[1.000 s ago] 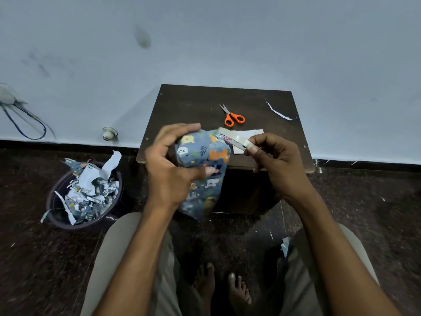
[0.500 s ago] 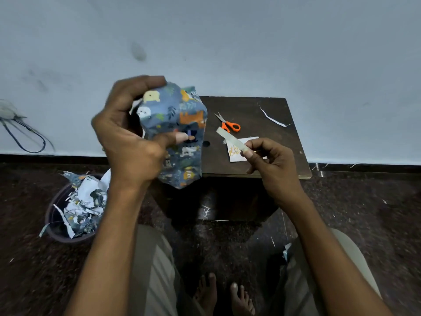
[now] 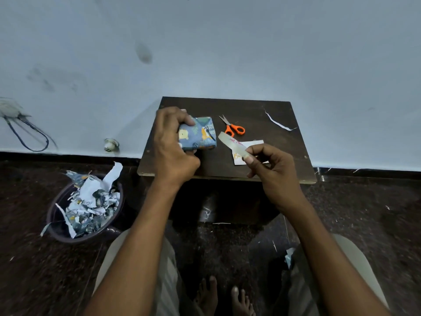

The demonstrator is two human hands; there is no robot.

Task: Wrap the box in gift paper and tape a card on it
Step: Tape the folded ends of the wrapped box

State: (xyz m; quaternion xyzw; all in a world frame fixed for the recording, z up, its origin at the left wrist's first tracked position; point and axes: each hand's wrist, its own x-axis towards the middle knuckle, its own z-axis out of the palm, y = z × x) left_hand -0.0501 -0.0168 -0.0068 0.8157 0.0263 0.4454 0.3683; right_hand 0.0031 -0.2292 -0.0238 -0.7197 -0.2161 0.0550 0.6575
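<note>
Our left hand (image 3: 169,144) grips the wrapped box (image 3: 198,136) on the table (image 3: 227,169), fingers curled round its left end. Our right hand (image 3: 271,167) pinches a tape strip (image 3: 232,144) above the card (image 3: 249,145), beside the scissors (image 3: 234,128).
</note>
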